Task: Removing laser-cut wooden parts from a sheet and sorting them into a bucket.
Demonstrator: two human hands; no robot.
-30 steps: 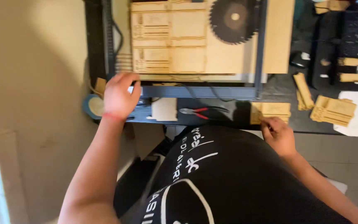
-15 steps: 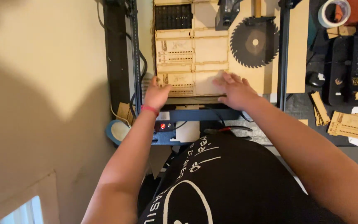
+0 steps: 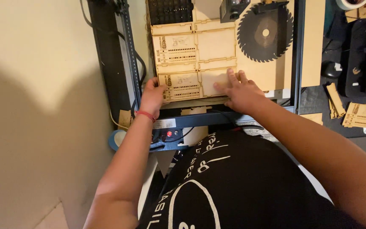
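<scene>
Two bare hands rest on a pale laser-cut plywood sheet (image 3: 200, 55) lying in the dark metal machine frame (image 3: 126, 51) at upper centre of the frame. At centre left, the left hand (image 3: 152, 95), red band at its wrist, curls its fingers over the sheet's left edge. Right of it, the right hand (image 3: 240, 91) lies flat, fingers spread, on the sheet's lower panels. Farther right sits a black toothed disc (image 3: 265, 32), then small wooden cut pieces (image 3: 363, 114) on the dark bench

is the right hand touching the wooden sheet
Touching. The head view shows the right hand lying flat with its fingers spread on the engraved wooden sheet, no gap visible beneath them.
</scene>
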